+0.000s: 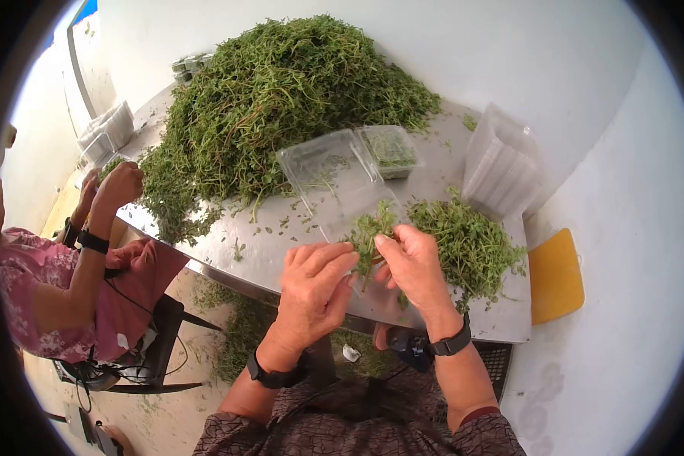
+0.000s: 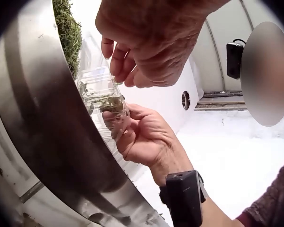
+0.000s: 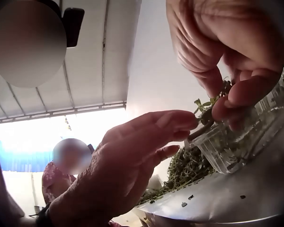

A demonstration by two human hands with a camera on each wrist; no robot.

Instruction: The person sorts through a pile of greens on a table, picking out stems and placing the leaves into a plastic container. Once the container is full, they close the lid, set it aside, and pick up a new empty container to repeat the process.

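Observation:
My right hand (image 1: 414, 266) pinches a small leafy green sprig (image 1: 376, 228) between thumb and fingers. Close on the other side of it is my left hand (image 1: 311, 289), its fingers fairly straight and the fingertips right at the stems. In the right wrist view the left hand (image 3: 132, 156) reaches toward the sprig with extended fingers, while the right hand (image 3: 241, 61) holds it from above. Behind and below the hands an open clear plastic clamshell box (image 3: 222, 151) stands on the metal table (image 1: 266, 258). A loose heap of greens (image 1: 467, 243) lies beside the right hand.
A large pile of greens (image 1: 281, 99) covers the table's back. Near it is a clear box with greens (image 1: 390, 152). Stacked empty boxes (image 1: 504, 163) stand at the right, above a yellow panel (image 1: 556, 275). Another person (image 1: 61, 281) sits at the left, hands at the pile.

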